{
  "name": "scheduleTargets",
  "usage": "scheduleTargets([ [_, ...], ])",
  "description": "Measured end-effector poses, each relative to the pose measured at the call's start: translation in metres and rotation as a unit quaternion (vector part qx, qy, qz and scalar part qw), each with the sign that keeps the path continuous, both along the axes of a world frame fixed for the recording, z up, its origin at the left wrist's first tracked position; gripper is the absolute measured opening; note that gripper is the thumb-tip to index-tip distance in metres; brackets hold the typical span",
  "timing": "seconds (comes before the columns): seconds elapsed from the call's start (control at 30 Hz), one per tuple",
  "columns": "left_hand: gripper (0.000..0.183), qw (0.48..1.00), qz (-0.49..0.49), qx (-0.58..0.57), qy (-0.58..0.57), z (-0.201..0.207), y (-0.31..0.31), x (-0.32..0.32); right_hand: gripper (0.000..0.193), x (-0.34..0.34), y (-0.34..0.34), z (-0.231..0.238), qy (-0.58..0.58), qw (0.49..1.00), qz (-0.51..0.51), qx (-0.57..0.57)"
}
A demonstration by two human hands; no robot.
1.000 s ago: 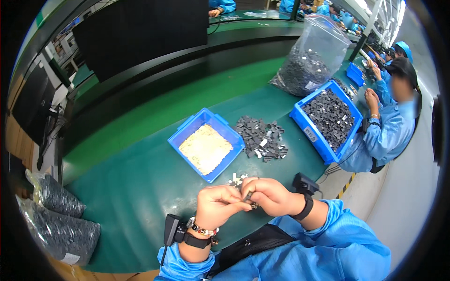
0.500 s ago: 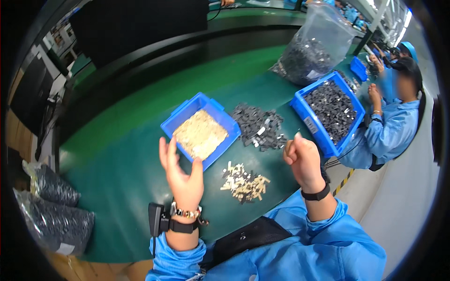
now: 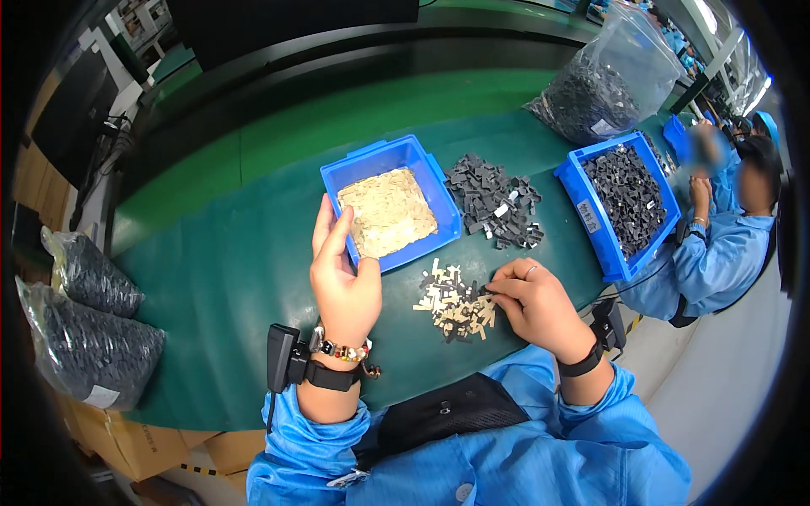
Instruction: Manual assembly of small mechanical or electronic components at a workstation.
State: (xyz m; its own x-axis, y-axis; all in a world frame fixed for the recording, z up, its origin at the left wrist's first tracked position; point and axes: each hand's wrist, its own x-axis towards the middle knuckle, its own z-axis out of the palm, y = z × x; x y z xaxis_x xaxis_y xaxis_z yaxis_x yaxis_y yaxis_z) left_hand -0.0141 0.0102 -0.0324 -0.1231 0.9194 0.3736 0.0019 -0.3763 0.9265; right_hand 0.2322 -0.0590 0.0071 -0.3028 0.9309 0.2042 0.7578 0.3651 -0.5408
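Note:
My left hand point(image 3: 344, 282) is at the near left corner of a blue plastic bin point(image 3: 445, 192), its index finger over the rim and other fingers along the outside wall. Its thumb lies against the near side. A layer of thin pale beige strips point(image 3: 388, 211) covers the bin's floor. My right hand point(image 3: 540, 305) is over the right edge of a small mixed pile of beige, white and black pieces point(image 3: 451, 299). Thumb and forefinger pinch a small dark piece point(image 3: 489, 289), mostly hidden by the fingertips.
A heap of dark grey pieces point(image 3: 494, 202) lies right of the bin. Beyond it stand a second blue bin point(image 3: 595, 232) full of dark parts and a clear bag point(image 3: 591, 97). Two filled bags point(image 3: 93, 346) sit far left. A co-worker point(image 3: 717, 244) sits at right.
My right hand has come down leftward from the right onto the mixed pile, its fingers now pinched there. My left hand has closed in on the bin's corner. The view has shifted slightly.

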Motion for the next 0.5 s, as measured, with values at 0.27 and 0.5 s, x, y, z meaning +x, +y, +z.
scheduleTargets([
  [0.27, 0.069, 0.997, -0.014, -0.037, -0.064, 0.008, -0.011, 0.008, 0.017, 0.007, -0.001, 0.007, -0.034, 0.997, 0.048, -0.058],
  [0.5, 0.076, 0.999, 0.003, -0.008, 0.049, 0.006, -0.024, 0.017, 0.018, 0.006, -0.002, 0.004, -0.013, 0.996, 0.066, -0.065],
])
